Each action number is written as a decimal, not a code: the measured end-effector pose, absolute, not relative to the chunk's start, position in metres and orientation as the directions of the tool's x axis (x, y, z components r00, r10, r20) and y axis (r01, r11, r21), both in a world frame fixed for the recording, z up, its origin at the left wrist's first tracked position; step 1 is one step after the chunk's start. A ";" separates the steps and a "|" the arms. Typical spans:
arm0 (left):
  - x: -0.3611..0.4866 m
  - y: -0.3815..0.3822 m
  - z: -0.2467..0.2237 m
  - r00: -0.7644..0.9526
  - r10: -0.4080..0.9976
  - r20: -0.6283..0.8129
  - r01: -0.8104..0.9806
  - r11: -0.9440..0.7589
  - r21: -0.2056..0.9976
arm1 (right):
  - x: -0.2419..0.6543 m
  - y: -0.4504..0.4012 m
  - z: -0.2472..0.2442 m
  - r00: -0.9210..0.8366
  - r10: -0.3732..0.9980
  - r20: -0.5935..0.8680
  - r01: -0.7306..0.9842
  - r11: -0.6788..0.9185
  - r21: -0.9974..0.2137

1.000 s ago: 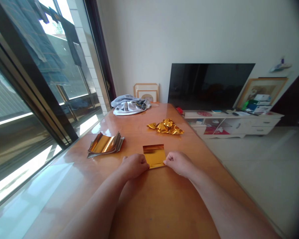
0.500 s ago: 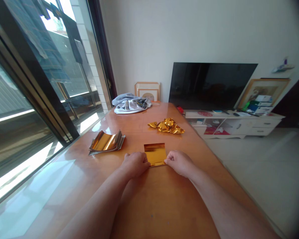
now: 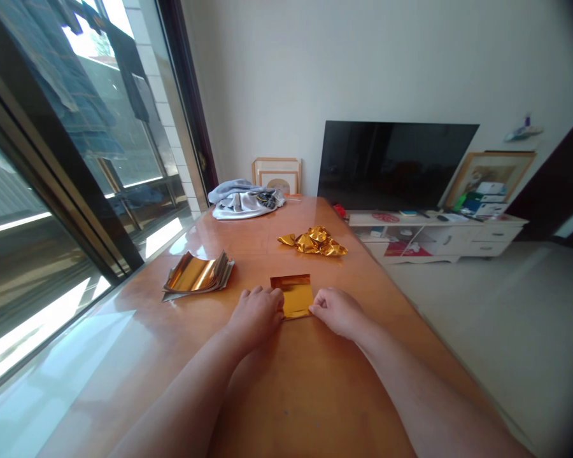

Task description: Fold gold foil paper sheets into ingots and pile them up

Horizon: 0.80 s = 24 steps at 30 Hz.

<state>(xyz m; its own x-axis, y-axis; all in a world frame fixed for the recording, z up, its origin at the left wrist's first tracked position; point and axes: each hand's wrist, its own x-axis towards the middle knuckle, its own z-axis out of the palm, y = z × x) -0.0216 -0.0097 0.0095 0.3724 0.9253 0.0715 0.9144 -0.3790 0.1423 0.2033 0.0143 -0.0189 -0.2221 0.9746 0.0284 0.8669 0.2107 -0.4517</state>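
Note:
A gold foil sheet (image 3: 297, 296) lies on the wooden table (image 3: 305, 381) between my hands, its near edge folded or doubled. My left hand (image 3: 259, 312) is closed at the sheet's left edge, its fingertips partly hidden. On the other side, my right hand (image 3: 337, 312) pinches the near right corner. A stack of gold foil sheets (image 3: 198, 273) with curled edges rests to the left. Beyond the sheet sit crumpled or folded gold foil pieces (image 3: 315, 242).
Grey and white cloth (image 3: 246, 200) is heaped at the table's far end. Glass sliding doors (image 3: 42, 191) run along the left. Past the table stand a television (image 3: 391, 165) and a low white cabinet (image 3: 482, 238).
My left hand has shifted up along the sheet's left edge, with its knuckles raised. My right hand keeps its place at the corner. The whole view has turned slightly to the right.

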 end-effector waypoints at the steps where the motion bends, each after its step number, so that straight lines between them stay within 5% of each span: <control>1: -0.021 -0.011 0.010 0.419 0.903 0.092 0.891 -0.429 0.147 | 0.203 0.014 -0.018 -0.224 0.974 0.021 0.867 0.209 -0.452; 7: -0.012 -0.015 0.015 0.614 0.786 0.075 0.782 -0.619 0.075 | 0.202 0.014 -0.016 -0.199 0.980 -0.006 0.872 0.175 -0.457; 16: -0.009 -0.011 0.011 0.646 0.762 0.037 0.761 -0.647 0.050 | 0.208 0.014 -0.021 -0.177 0.981 0.074 0.858 0.191 -0.477; 24: -0.011 -0.010 0.008 0.629 0.775 0.060 0.770 -0.632 0.087 | 0.206 -0.015 0.007 -0.398 0.905 0.151 0.864 0.425 -0.271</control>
<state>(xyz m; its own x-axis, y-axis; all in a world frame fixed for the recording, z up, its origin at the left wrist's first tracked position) -0.0109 -0.0105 0.0079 0.6289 0.7752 0.0596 0.7704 -0.6316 0.0868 0.2061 -0.0146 0.0070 -0.3981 0.9048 0.1511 0.8635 0.4252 -0.2711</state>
